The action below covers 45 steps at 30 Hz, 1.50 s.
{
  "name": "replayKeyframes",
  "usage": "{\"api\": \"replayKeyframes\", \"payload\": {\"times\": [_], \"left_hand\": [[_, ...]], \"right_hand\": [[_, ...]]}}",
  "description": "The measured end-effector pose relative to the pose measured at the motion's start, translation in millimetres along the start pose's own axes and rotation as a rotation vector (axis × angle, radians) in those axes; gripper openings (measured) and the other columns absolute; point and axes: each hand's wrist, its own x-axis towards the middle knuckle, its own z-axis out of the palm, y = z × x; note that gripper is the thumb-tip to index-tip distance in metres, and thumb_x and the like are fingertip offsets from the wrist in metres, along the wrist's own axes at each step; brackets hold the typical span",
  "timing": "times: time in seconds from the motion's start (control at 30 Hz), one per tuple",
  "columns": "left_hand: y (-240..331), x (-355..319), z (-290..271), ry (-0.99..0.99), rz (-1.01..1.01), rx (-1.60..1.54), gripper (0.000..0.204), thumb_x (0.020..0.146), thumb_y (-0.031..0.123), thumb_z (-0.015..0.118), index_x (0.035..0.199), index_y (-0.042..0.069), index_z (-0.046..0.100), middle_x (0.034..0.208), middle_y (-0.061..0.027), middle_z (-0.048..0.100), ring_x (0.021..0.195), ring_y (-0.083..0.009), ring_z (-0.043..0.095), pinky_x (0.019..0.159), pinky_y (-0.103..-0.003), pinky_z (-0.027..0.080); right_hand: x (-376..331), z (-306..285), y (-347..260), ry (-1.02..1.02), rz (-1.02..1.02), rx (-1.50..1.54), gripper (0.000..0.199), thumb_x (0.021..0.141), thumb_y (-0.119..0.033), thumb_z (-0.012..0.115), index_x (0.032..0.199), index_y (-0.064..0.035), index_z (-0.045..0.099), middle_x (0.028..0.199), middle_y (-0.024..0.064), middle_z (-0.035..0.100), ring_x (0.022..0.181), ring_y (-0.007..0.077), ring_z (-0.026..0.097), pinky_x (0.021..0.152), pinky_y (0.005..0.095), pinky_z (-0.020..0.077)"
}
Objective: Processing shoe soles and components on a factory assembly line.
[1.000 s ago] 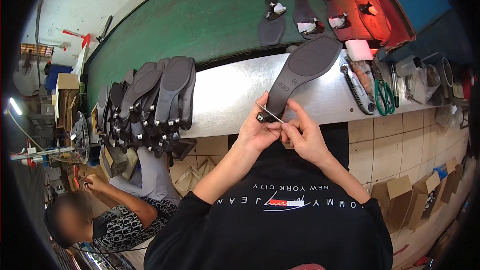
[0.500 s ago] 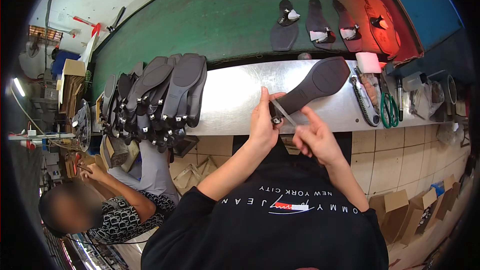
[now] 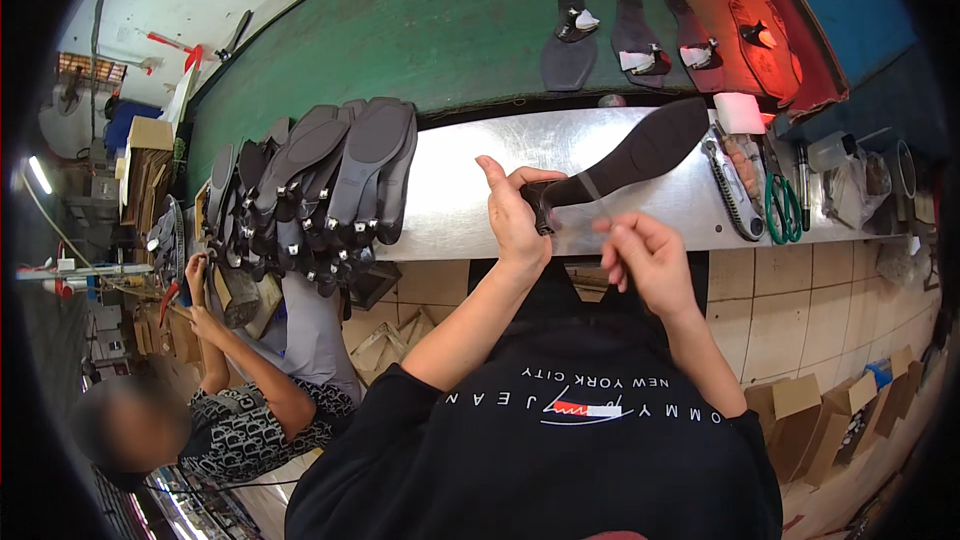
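My left hand (image 3: 519,216) grips the narrow heel end of a dark shoe sole (image 3: 660,145), its thumb raised away from it. The sole's broad end slants up and right over the metal bench, and a glossy black part (image 3: 538,202) shows by my left fingers. In my right hand (image 3: 648,258), bent fingers pinch a thin, pale, blurred strip (image 3: 592,192) that reaches up to the sole's narrow part. Whether the strip is a blade or a tape I cannot tell.
Many similar soles (image 3: 370,155) lie heaped at the bench's left. A box cutter (image 3: 735,195), green-handled scissors (image 3: 783,210) and a white block (image 3: 738,113) lie right. Several soles (image 3: 570,60) with straps rest on the green belt (image 3: 430,30). A co-worker (image 3: 265,395) sits left, holding a red-headed tool.
The sole has swung slightly, its broad end rising rightward. My left hand has shifted a little left, and my right hand slightly right with the strip. The co-worker's hands have risen.
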Motion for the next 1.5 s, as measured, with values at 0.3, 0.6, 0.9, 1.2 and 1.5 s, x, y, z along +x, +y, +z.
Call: {"api": "replayKeyframes", "payload": {"times": [0.3, 0.6, 0.9, 1.2, 1.5], "left_hand": [[22, -33, -8, -0.062, 0.103, 0.044, 0.094, 0.092, 0.071, 0.008, 0.068, -0.002, 0.062, 0.064, -0.0092, 0.061, 0.062, -0.0164, 0.055, 0.071, -0.025, 0.046], [28, -51, -38, -0.003, -0.114, -0.463, 0.063, 0.087, 0.07, 0.045, 0.069, 0.011, 0.059, 0.061, -0.0003, 0.058, 0.055, -0.0098, 0.053, 0.044, -0.024, 0.036], [16, -68, -44, -0.559, -0.383, -0.858, 0.043, 0.083, 0.057, 0.062, 0.076, 0.015, 0.062, 0.064, 0.0016, 0.058, 0.059, -0.0128, 0.052, 0.038, -0.023, 0.03], [23, -45, -24, -0.314, -0.264, -0.789, 0.054, 0.089, 0.056, 0.054, 0.112, 0.007, 0.059, 0.103, -0.0063, 0.064, 0.103, -0.0228, 0.063, 0.063, -0.023, 0.058], [21, -29, -14, -0.575, -0.284, -0.823, 0.048, 0.095, 0.033, 0.058, 0.132, 0.007, 0.043, 0.136, -0.0131, 0.05, 0.123, -0.0244, 0.051, 0.101, -0.038, 0.047]], "right_hand": [[-2, 25, 15, 0.01, -0.745, -0.869, 0.002, 0.086, -0.001, 0.06, 0.088, 0.0002, 0.06, 0.076, 0.0135, 0.062, 0.065, 0.031, 0.062, 0.057, 0.0368, 0.0479], [-55, 62, 18, -0.304, -0.823, -0.811, 0.009, 0.077, 0.0, 0.067, 0.084, -0.0034, 0.062, 0.075, 0.0128, 0.061, 0.065, 0.029, 0.062, 0.058, 0.0366, 0.0491], [-55, 53, 15, 0.017, -0.846, -0.964, 0.006, 0.085, -0.008, 0.064, 0.083, -0.0034, 0.06, 0.068, 0.0142, 0.058, 0.059, 0.0326, 0.059, 0.053, 0.0385, 0.0461], [-51, 54, 2, -0.084, -0.546, -0.629, 0.049, 0.088, -0.001, 0.056, 0.136, -0.0062, 0.046, 0.066, 0.0067, 0.062, 0.051, 0.012, 0.055, 0.052, 0.0256, 0.0445], [-6, 44, -15, -0.22, -0.128, -0.033, 0.056, 0.098, -0.01, 0.045, 0.15, -0.0181, 0.026, 0.061, 0.0011, 0.047, 0.046, 0.0058, 0.04, 0.04, 0.0184, 0.0335]]}}
